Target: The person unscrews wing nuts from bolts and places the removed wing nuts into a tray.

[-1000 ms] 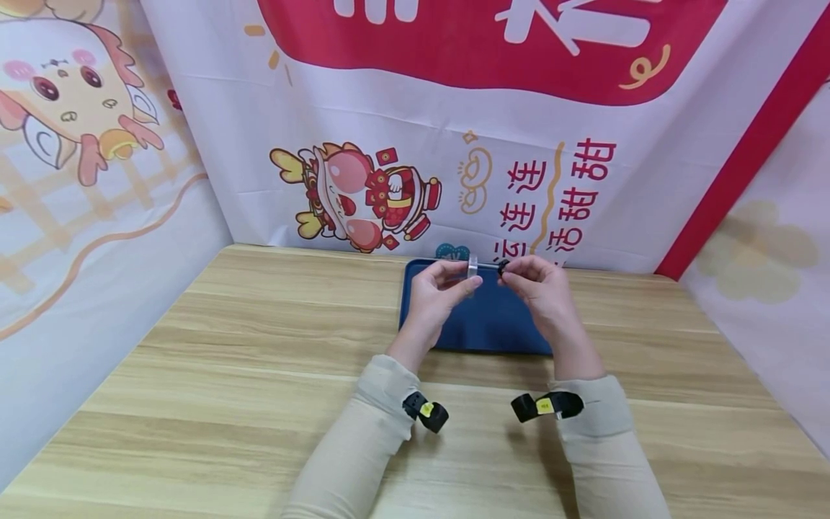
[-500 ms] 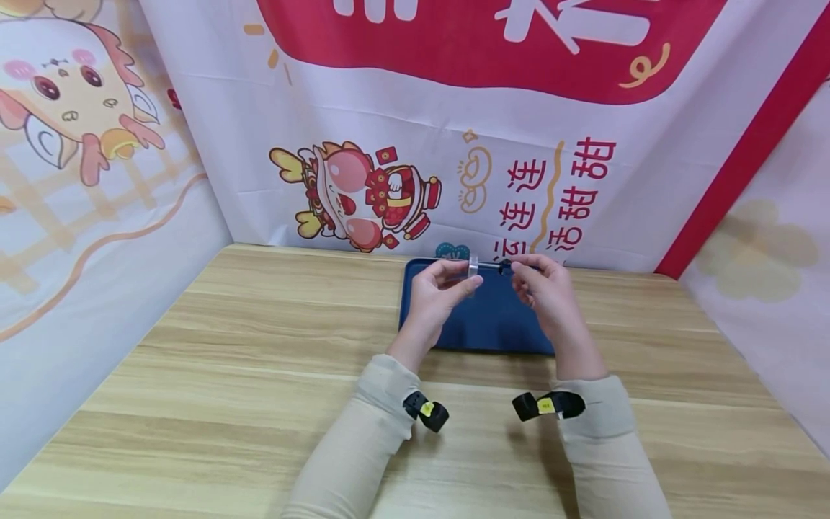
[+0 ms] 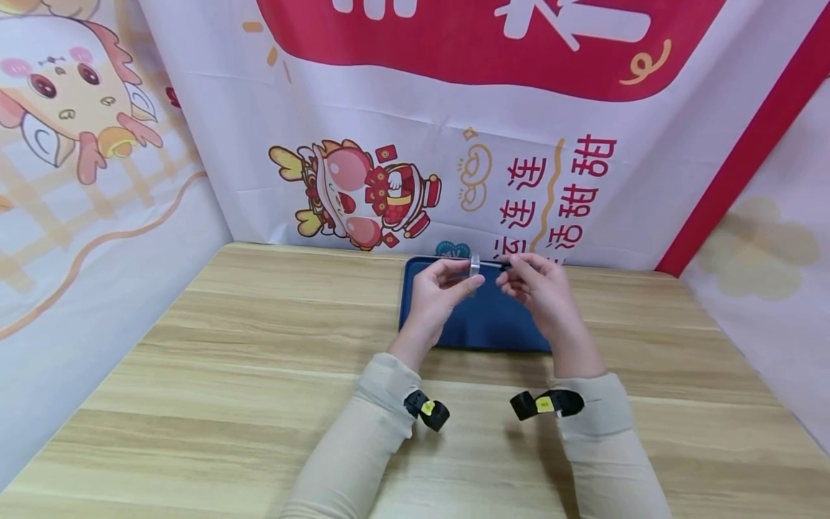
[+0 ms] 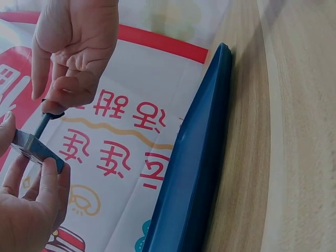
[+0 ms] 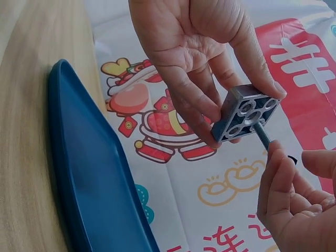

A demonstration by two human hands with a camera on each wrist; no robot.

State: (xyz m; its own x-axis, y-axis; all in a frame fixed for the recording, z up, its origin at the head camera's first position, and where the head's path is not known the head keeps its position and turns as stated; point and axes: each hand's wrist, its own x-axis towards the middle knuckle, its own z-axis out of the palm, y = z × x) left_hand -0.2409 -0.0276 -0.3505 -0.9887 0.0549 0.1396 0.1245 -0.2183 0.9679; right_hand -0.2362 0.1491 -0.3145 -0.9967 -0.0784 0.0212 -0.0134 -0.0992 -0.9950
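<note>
My left hand (image 3: pixel 433 297) grips a small square metal block (image 5: pixel 231 113) by its edges, thumb on one side and fingers on the other. Several round holes show on the block's face in the right wrist view. A threaded bolt (image 5: pixel 262 135) stands out from that face, its tip at one of the holes. At the bolt's other end is a black knob (image 4: pixel 54 114), partly hidden by the fingers. My right hand (image 3: pixel 543 295) has its curled fingertips at this knob, and the thumb stands a little off it in the right wrist view.
Beneath both hands lies a dark blue tray (image 3: pixel 493 321) at the back of the wooden table (image 3: pixel 259 346). Right behind it hangs a white and red printed cloth (image 3: pixel 402 108). Black straps (image 3: pixel 428 411) with cameras sit on both wrists.
My right hand's fingers have shifted about the knob, first drawing off to the right and then coming back in. The left hand holds the block in the same place.
</note>
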